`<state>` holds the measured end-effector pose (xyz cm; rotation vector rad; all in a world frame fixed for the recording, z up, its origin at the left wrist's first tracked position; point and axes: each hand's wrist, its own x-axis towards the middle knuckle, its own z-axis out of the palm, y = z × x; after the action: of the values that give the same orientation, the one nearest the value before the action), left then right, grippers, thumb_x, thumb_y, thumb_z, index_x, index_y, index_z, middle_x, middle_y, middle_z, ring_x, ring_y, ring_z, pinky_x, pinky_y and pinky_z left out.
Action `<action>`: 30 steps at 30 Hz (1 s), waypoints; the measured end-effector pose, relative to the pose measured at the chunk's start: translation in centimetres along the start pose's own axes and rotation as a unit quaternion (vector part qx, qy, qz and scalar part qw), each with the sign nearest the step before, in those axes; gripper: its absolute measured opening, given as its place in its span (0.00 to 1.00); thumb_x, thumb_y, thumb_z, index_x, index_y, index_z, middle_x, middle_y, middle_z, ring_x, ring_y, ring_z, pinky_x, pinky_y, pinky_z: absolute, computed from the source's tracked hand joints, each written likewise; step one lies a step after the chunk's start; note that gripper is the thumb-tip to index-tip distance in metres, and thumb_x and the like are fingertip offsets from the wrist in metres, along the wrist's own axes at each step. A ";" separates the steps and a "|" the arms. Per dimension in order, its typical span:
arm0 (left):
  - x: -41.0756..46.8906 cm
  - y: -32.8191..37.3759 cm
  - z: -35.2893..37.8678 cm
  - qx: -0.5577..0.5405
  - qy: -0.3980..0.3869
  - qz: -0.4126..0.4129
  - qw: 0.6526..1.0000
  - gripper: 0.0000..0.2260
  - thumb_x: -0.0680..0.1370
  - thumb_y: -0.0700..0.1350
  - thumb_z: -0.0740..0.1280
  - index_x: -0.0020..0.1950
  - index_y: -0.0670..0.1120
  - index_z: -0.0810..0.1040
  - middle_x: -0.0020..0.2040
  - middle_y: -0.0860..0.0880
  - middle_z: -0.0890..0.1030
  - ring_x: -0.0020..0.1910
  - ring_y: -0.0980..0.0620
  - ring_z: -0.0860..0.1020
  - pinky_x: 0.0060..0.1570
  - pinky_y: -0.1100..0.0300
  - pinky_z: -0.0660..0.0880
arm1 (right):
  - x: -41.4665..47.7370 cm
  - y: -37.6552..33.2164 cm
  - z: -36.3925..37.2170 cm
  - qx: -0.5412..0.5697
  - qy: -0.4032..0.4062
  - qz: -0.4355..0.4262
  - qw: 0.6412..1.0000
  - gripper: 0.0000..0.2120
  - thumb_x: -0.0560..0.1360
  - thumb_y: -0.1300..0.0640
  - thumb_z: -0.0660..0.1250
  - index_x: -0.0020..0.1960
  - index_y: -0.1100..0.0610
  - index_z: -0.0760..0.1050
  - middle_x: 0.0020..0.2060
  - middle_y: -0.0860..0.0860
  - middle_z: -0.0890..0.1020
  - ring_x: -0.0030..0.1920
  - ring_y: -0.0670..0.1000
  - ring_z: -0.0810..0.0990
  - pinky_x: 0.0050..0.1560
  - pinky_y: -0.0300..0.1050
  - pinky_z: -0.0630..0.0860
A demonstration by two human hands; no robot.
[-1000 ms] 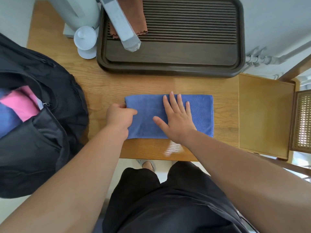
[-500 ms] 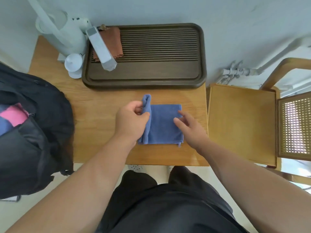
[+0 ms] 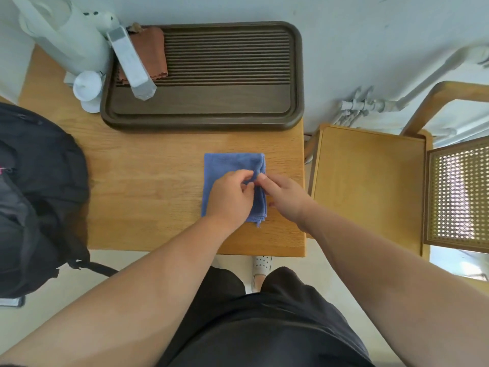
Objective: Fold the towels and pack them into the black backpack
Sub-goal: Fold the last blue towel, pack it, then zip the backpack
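Observation:
A blue towel [image 3: 225, 164], folded into a small rectangle, lies on the wooden table [image 3: 148, 181] near its right edge. My left hand [image 3: 230, 197] rests on the towel and pinches its folded right edge. My right hand [image 3: 284, 198] meets it from the right, fingertips pinching the same edge. The black backpack [image 3: 39, 197] stands at the left of the table, with a sliver of pink showing at its opening.
A dark brown slatted tray [image 3: 211, 75] sits at the back of the table with a brown cloth [image 3: 152, 53] and a grey device [image 3: 132, 64] over it. A white appliance [image 3: 66, 35] stands back left. A wooden chair [image 3: 370, 181] is to the right.
My left hand carried the towel's left half over to the right, making the towel half as wide. My right hand lifted from pressing the towel and came to its right edge. The view pulled back.

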<state>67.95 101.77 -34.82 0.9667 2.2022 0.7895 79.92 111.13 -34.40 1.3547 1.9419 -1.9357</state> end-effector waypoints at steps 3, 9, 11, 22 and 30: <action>-0.8 -1.4 -1.1 0.124 0.068 0.082 0.987 0.19 0.79 0.46 0.69 0.69 0.44 0.76 0.67 0.46 0.78 0.66 0.46 0.75 0.65 0.49 0.73 | 0.1 -0.3 0.2 -0.091 0.033 -0.013 0.995 0.21 0.82 0.41 0.58 0.44 0.57 0.76 0.40 0.52 0.77 0.40 0.51 0.74 0.45 0.50 0.73; -2.0 -5.0 -1.1 0.369 -0.064 0.008 0.927 0.38 0.81 0.66 0.50 0.81 0.48 0.37 0.81 0.46 0.32 0.80 0.43 0.34 0.75 0.38 0.37 | 1.3 -1.6 0.1 -0.499 0.065 -0.207 0.839 0.27 0.82 0.44 0.58 0.79 0.45 0.57 0.80 0.52 0.52 0.80 0.57 0.50 0.77 0.56 0.55; -2.6 -6.3 -1.0 0.391 -0.102 0.008 0.915 0.37 0.81 0.66 0.44 0.81 0.48 0.33 0.79 0.48 0.28 0.78 0.44 0.30 0.76 0.37 0.36 | 2.3 -1.6 0.2 -0.600 -0.010 -0.211 0.771 0.32 0.82 0.40 0.52 0.81 0.44 0.43 0.81 0.51 0.38 0.80 0.57 0.36 0.79 0.61 0.43; -1.2 -9.4 -4.5 0.353 -0.126 0.089 0.923 0.35 0.78 0.68 0.39 0.82 0.55 0.50 0.82 0.55 0.38 0.81 0.47 0.42 0.77 0.36 0.42 | 1.7 -0.8 2.4 -0.654 0.001 -0.099 0.750 0.35 0.77 0.31 0.54 0.79 0.45 0.54 0.79 0.57 0.54 0.79 0.63 0.47 0.76 0.66 0.46; -0.5 -8.5 -7.5 0.267 -0.029 -0.003 0.963 0.35 0.74 0.64 0.68 0.77 0.50 0.65 0.74 0.48 0.68 0.72 0.43 0.67 0.69 0.45 0.65 | 0.8 -5.3 3.0 -0.599 0.011 -0.092 0.796 0.20 0.78 0.37 0.61 0.61 0.51 0.74 0.53 0.50 0.77 0.57 0.55 0.74 0.58 0.52 0.72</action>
<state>59.31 94.58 -35.89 1.2110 2.4125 0.1473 74.69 110.01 -31.44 0.7579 2.5403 -0.3355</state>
